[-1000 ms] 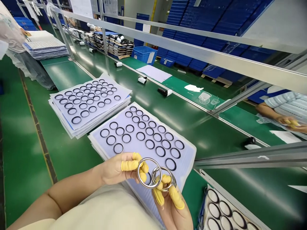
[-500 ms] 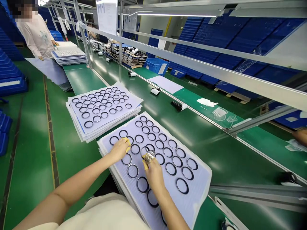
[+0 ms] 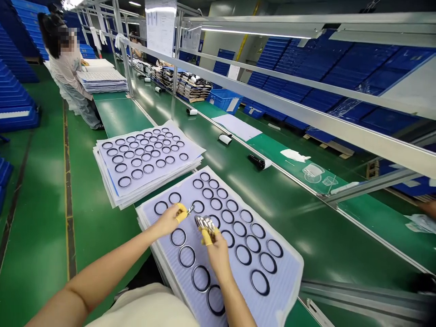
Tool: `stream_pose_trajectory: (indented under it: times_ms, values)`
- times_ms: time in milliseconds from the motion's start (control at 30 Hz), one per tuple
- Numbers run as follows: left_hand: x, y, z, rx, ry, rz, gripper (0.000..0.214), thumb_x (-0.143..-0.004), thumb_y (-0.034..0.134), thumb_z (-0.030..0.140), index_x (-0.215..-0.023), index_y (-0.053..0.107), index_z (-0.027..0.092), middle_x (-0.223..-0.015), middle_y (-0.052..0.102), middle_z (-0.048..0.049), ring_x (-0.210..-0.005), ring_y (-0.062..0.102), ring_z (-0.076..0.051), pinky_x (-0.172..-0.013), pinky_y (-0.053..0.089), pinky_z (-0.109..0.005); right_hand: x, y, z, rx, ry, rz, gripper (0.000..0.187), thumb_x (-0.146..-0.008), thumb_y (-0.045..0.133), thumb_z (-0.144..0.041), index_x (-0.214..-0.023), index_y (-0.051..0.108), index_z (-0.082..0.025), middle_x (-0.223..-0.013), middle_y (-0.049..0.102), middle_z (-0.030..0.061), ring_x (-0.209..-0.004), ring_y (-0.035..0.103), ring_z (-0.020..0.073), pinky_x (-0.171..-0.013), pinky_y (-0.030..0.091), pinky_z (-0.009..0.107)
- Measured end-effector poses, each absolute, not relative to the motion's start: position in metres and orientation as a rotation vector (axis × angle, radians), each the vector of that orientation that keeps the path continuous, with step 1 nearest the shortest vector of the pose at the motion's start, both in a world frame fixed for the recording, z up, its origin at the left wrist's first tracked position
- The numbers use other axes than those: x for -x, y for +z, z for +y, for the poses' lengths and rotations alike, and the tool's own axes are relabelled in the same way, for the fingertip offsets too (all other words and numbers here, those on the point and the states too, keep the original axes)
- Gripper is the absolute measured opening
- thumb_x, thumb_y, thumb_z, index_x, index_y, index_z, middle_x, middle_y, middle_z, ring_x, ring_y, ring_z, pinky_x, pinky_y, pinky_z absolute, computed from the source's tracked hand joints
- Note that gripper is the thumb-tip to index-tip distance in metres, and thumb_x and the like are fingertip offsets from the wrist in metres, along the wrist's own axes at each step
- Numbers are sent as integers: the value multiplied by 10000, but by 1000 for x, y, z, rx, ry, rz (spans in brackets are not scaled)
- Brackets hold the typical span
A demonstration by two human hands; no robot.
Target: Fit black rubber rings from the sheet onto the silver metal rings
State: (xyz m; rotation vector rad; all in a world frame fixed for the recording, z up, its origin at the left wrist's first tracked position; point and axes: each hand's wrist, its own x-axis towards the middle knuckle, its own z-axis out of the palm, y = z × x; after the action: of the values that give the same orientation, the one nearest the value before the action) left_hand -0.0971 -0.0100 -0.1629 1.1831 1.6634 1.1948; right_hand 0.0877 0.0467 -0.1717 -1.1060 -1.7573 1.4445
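Observation:
My left hand point(image 3: 166, 221), with yellow finger cots, pinches a thin silver metal ring point(image 3: 190, 209) seen nearly edge-on. My right hand point(image 3: 215, 252), also in yellow cots, grips a bunch of silver metal rings point(image 3: 205, 223) close together. Both hands hover over a pale lavender sheet point(image 3: 235, 277) carrying rows of black rubber O-rings point(image 3: 178, 237). The nearest O-rings lie just below my hands, and my fingers hide part of the sheet.
A second stacked pile of O-ring sheets point(image 3: 150, 179) lies to the left on the green conveyor bench point(image 3: 289, 213). An aluminium rail point(image 3: 272, 101) runs beyond it. A co-worker point(image 3: 68, 68) stands far left; another person's hand point(image 3: 428, 209) shows at the right edge. Blue crates point(image 3: 225, 100) stand behind.
My hands have dropped from holding the rings up near my body to just over the sheet. The view has tilted and risen, showing more of the bench. The rings stay in my hands.

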Motion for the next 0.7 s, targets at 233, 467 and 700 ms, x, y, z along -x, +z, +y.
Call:
stream_pose_trajectory:
  times_ms: [233,467,700]
  values:
    - [71,-92,-45,-813,1275,983,354,-840,627,501,-841,562,152,-816,623,-44,-705,595,-126,-661,501,-252,-129,-113,4,1099,1856,-1073,462,-715,654,-660,-767,553,-213,-589,517,-49,-412,329,68,-367,275,196]
    - [58,-69,-57,-540,1260,573,162,-835,710,292,-902,695,145,-867,654,-36,-728,619,-90,-662,506,-176,-145,-83,-20,809,2138,-495,258,-683,827,-410,-710,684,-196,-510,587,-48,-365,355,29,-376,277,157]
    - [58,-64,-65,-534,1270,579,187,-831,714,290,-948,712,145,-849,653,-39,-730,618,-91,-667,510,-166,-155,-80,-29,744,2151,-444,207,-707,821,-385,-733,717,-208,-626,687,-14,-377,387,25,-384,301,158]
